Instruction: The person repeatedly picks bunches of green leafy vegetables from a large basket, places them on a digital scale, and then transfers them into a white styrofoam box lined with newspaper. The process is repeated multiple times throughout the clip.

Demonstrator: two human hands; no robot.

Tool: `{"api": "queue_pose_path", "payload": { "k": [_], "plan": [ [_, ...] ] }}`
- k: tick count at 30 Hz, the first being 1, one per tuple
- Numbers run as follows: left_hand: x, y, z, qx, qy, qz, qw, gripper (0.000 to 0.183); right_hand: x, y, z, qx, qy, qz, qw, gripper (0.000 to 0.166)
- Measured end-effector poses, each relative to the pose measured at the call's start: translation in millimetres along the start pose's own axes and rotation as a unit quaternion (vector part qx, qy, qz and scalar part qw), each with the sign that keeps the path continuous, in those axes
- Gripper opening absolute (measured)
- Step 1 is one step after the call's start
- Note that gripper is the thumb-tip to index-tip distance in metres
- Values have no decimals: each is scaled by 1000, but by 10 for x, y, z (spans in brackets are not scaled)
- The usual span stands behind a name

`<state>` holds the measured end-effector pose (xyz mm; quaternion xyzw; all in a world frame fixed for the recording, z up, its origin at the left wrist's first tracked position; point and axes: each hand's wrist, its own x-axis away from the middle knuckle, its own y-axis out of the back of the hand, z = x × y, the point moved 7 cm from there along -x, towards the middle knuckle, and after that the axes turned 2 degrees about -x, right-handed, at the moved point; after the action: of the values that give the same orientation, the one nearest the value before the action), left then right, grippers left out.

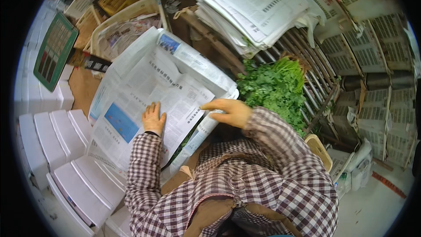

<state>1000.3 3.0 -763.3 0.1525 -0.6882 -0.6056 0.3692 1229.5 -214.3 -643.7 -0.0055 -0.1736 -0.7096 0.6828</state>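
Observation:
In front of me is a white crate (pixel 235 94) lined with newspaper, its sides covered by the sheets. A large newspaper sheet (pixel 131 92) with a blue picture lies over the crate's contents. A little leafy green shows in the gap at the near edge, under the sheet. My left hand (pixel 154 118) rests flat on the sheet, fingers spread. At the sheet's right corner, by the crate's near rim, is my right hand (pixel 228 111), thumb and forefinger at the paper; whether they pinch it is unclear. A heap of leafy green herbs (pixel 273 89) lies to the right on slats.
A thick stack of newspapers (pixel 246 6) lies on the slatted metal rack (pixel 315 59). Behind the crate stands a cream basket (pixel 158 3) with papers. White boxes (pixel 79 184) fill the left, beside a green-framed board (pixel 56 51). Perforated crates (pixel 355 42) are stacked at right.

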Motion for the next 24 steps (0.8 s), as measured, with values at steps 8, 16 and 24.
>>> {"api": "queue_pose_path", "payload": {
  "k": [8,16,24],
  "plan": [
    [-417,1715,-2168,323,-291,-139,890,33,2957,2030,-1921,-306,-217,-565,735,41],
    [-895,1368,-5099,110,-274,60,954,80,2403,2332,-2572,-320,-381,-497,711,44],
    [-1314,931,-4622,244,-82,136,957,76,1816,2614,-2539,-123,-447,-334,820,67]
  ]
}}
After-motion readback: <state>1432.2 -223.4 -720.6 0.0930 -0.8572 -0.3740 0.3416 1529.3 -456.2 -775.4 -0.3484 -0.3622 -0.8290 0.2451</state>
